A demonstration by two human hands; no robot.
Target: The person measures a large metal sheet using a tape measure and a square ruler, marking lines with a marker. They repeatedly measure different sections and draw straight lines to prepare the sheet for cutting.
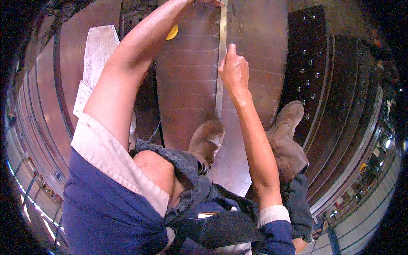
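Note:
A long, narrow metal straightedge [223, 34] lies lengthwise on a brown steel plate [187, 91], running from the top of the picture down to near my boot. At its far end is my left hand [210, 2], mostly cut off by the upper edge; a fingertip touches the strip. Against the strip's right side, about midway, my right hand [236, 72] is closed with its thumb side up. What it holds, if anything, is hidden by the fingers. Faint pale lines cross the plate, with small chalk-like marks beside the strip.
My brown boots [208, 138] stand on the plate on both sides of the strip's near end. A yellow round object [172, 32] lies beside my left forearm. Pale flat boards [100, 55] rest at left. A dark plate with several holes [308, 63] runs along the right.

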